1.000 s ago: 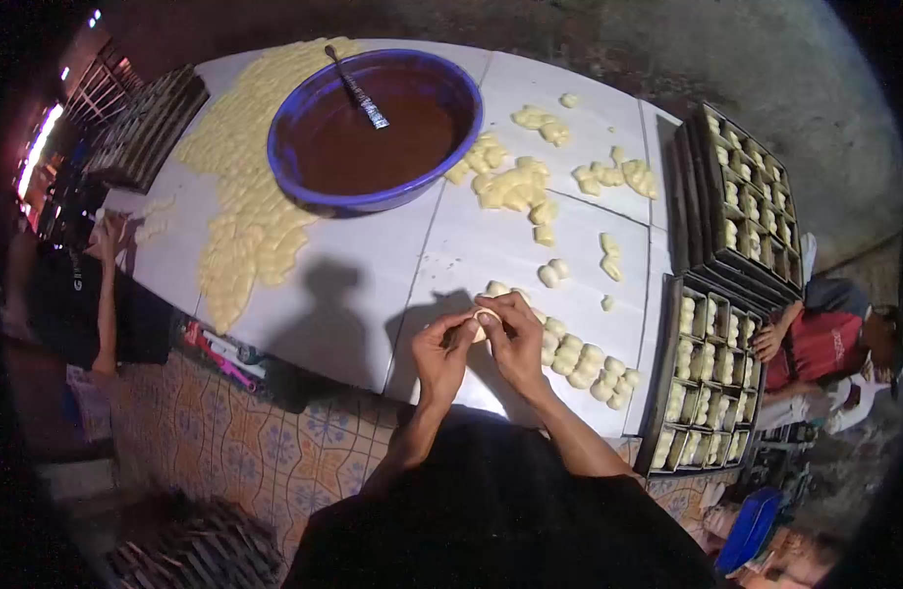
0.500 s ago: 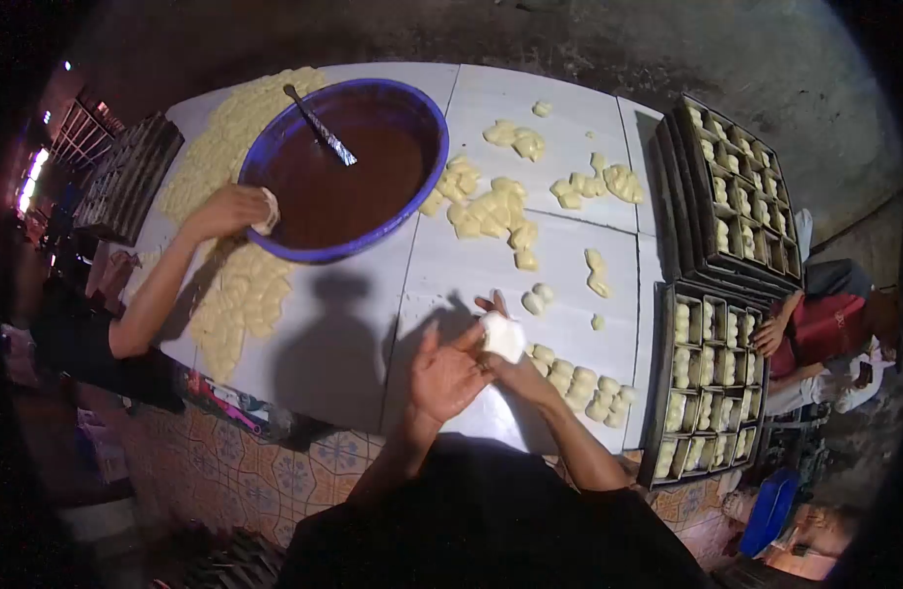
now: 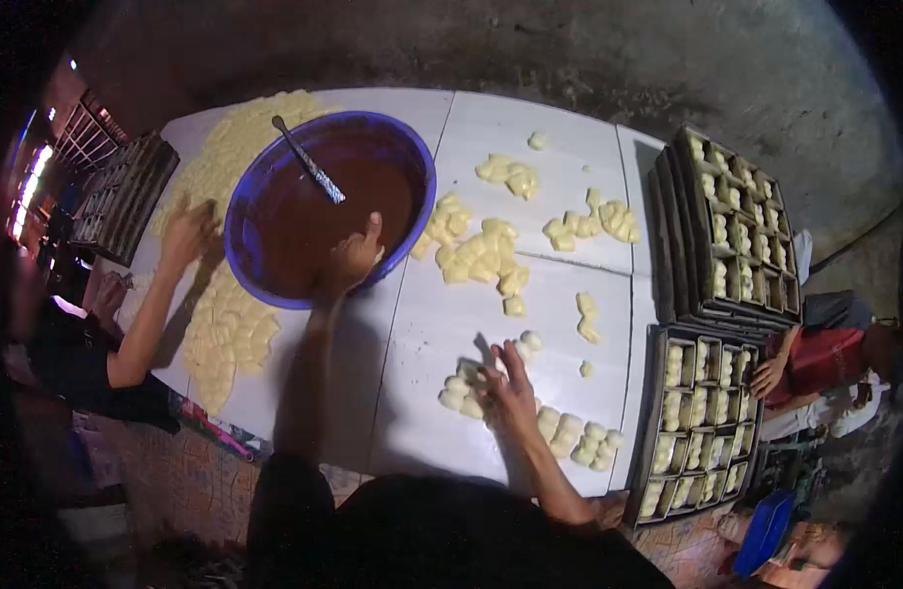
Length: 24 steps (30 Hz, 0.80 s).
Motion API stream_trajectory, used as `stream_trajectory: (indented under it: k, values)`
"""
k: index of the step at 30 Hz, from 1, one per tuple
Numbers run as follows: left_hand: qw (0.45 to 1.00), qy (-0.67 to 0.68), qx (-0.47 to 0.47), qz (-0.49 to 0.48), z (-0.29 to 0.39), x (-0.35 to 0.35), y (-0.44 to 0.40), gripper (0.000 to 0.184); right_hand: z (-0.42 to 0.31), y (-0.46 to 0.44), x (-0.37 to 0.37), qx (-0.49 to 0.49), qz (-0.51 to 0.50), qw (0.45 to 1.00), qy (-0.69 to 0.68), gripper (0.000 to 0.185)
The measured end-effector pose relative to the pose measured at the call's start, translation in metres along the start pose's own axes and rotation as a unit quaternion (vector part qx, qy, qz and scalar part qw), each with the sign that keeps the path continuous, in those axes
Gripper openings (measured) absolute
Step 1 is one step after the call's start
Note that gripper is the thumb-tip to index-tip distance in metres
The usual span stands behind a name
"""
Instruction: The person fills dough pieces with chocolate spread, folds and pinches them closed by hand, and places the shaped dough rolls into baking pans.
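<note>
1 basin (image 3: 428,187), 1 utensil (image 3: 310,162). Left hand (image 3: 353,258) over basin, can't tell grip; right hand (image 3: 511,395) spread by dough balls (image 3: 455,395).

Passage: strip of surface (image 3: 412,334) between basin (image 3: 425,191) and dough rolls (image 3: 569,434).
Obstacles: basin wall, around left grip (image 3: 355,259); utensil (image 3: 308,160), across far rim; co-worker's hand (image 3: 188,234), left of basin; dough pieces (image 3: 479,253), mid-surface; stacked trays (image 3: 683,236), right edge.
</note>
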<state>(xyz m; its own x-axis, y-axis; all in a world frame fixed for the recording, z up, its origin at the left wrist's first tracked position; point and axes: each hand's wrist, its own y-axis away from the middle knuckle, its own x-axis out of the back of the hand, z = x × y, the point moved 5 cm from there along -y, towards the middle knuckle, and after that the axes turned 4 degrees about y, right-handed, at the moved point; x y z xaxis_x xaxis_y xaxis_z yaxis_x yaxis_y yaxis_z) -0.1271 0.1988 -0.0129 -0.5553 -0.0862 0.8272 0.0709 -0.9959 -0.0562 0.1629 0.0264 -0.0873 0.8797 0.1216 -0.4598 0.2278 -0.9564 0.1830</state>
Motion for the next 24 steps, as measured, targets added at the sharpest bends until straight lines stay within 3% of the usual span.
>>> stream_trajectory:
  k: [3,4,5,7,9,10,11,12,14,16,18,21,22,24]
  values:
    - [0.982,-0.063,-0.159,0.083,0.04,0.01,0.055,0.048,-0.009,-0.004,-0.016,0.02,0.012,0.999,0.048,0.073]
    - [0.975,0.205,-0.05,0.074,0.045,0.0,0.076,0.055,-0.003,-0.007,-0.023,-0.009,-0.009,0.999,-0.031,0.072]
    - [0.885,0.456,0.065,0.06,0.052,-0.019,0.1,0.062,0.004,-0.011,-0.029,-0.037,-0.029,0.993,-0.109,0.071]
    - [0.795,0.588,0.144,-0.024,0.075,-0.041,0.139,0.073,0.012,-0.01,-0.041,-0.117,-0.09,0.954,-0.261,0.06]
    - [0.676,0.697,0.217,-0.104,0.095,-0.059,0.177,0.085,0.033,-0.002,-0.028,-0.143,-0.041,0.964,-0.223,0.043]
    - [0.692,0.67,0.265,-0.045,0.093,-0.069,0.192,0.076,0.028,0.002,-0.028,-0.141,0.017,0.979,-0.148,0.038]
    - [0.671,0.685,0.283,-0.008,0.098,-0.073,0.206,0.066,0.019,0.008,-0.028,-0.14,0.075,0.985,-0.072,0.033]
    - [0.658,0.694,0.291,-0.029,0.105,-0.077,0.215,0.06,0.011,0.017,-0.026,-0.137,0.132,0.982,0.005,0.029]
    - [0.613,0.712,0.337,-0.059,0.119,-0.076,0.229,0.044,-0.016,0.032,-0.036,0.092,0.09,0.95,0.284,0.023]
    - [0.774,0.585,0.213,-0.117,0.114,-0.077,0.241,0.039,-0.036,0.056,-0.042,0.303,0.004,0.822,0.482,0.026]
    - [0.89,0.434,0.071,-0.121,0.129,-0.061,0.241,0.032,-0.047,0.058,-0.03,0.25,-0.023,0.872,0.421,0.023]
    - [0.834,0.533,0.094,-0.11,0.115,-0.088,0.254,0.026,-0.053,0.06,-0.016,0.193,0.016,0.943,0.269,0.019]
    - [0.815,0.566,0.089,-0.089,0.119,-0.089,0.256,0.021,-0.052,0.06,-0.013,0.214,0.005,0.938,0.273,0.02]
    - [0.833,0.541,0.077,-0.085,0.117,-0.092,0.257,0.021,-0.06,0.066,-0.021,0.238,-0.016,0.921,0.308,0.021]
